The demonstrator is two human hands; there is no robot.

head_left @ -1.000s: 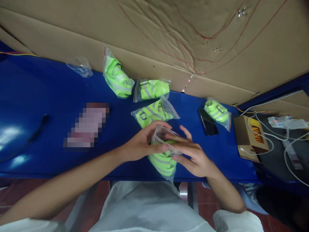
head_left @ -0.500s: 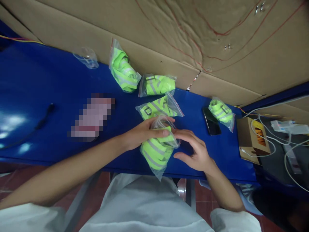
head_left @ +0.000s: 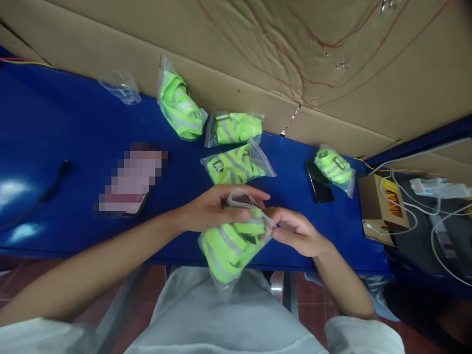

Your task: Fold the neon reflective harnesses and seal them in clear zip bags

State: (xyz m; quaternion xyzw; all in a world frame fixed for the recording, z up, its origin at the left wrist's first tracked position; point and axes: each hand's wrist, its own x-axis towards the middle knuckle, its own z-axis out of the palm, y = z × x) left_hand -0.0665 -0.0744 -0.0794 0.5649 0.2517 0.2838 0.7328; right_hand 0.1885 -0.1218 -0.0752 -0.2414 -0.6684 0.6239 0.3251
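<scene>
Between my hands is a clear plastic bag [head_left: 224,250] with a folded neon-yellow reflective strap inside, its mouth gaping toward the far side. My left hand [head_left: 221,209] grips the bag's upper left, thumb across the front and fingers behind. With thumb and fingertips, my right hand [head_left: 297,231] pinches the bag's right edge near the opening. Just beyond lies a bagged reflective strap [head_left: 236,164] showing a dark buckle. Behind it are another bagged strap [head_left: 238,129] and a larger one [head_left: 182,108] leaning against the cardboard.
A phone [head_left: 319,183] and one more bagged strap [head_left: 335,166] lie to the right, near an open cardboard box [head_left: 383,206] with white cables. On the left are a blurred-out item [head_left: 131,182], a black cable [head_left: 51,189] and a crumpled clear bag [head_left: 121,88]. A cardboard wall [head_left: 221,73] borders the blue table.
My right hand has closed from a loose, spread pose into a pinch on the bag's edge. The bag has come slightly nearer to me and swung left at its lower end.
</scene>
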